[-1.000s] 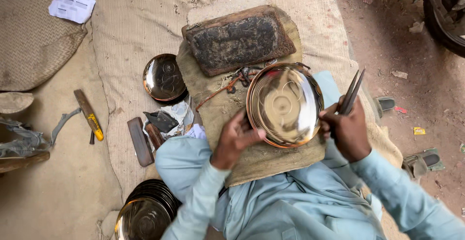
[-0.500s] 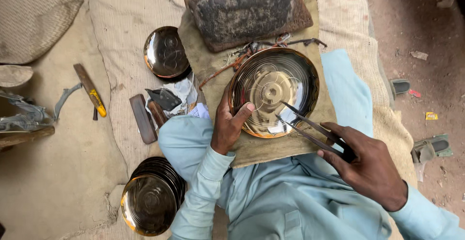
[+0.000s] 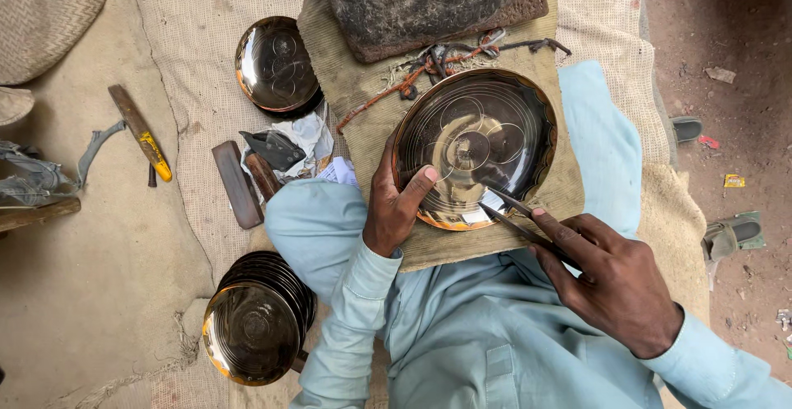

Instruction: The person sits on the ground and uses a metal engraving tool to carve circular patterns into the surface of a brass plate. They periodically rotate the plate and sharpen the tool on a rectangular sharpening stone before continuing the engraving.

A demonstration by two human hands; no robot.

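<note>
The person sits on the ground with a round brass plate (image 3: 474,146) resting on an olive cloth (image 3: 363,95) spread over the lap. The left hand (image 3: 396,203) clamps the plate's near-left rim, thumb lying on the inner face and fingers hidden beneath, so its grip is closed on the plate. The right hand (image 3: 615,281) pinches a 2-legged metal compass (image 3: 520,219), its grip tight around the legs; the points reach the plate's lower rim, and 1 leg appears to touch the metal. Scribed circles show on the plate's dark, shiny surface.

Just beyond the plate lies a tangle of cord and wire (image 3: 445,58), and past that a dark, worn block (image 3: 429,0) on the same cloth. To the left, on the woven mat (image 3: 198,37), a second plate (image 3: 276,64) lies alone. Near it sit crumpled scraps of paper (image 3: 301,141), a flat dark bar (image 3: 238,184) and a yellow-tipped tool (image 3: 142,134). A stack of plates (image 3: 257,318) stands beside the person's left elbow. A sandal (image 3: 730,234) lies on the dirt at right.
</note>
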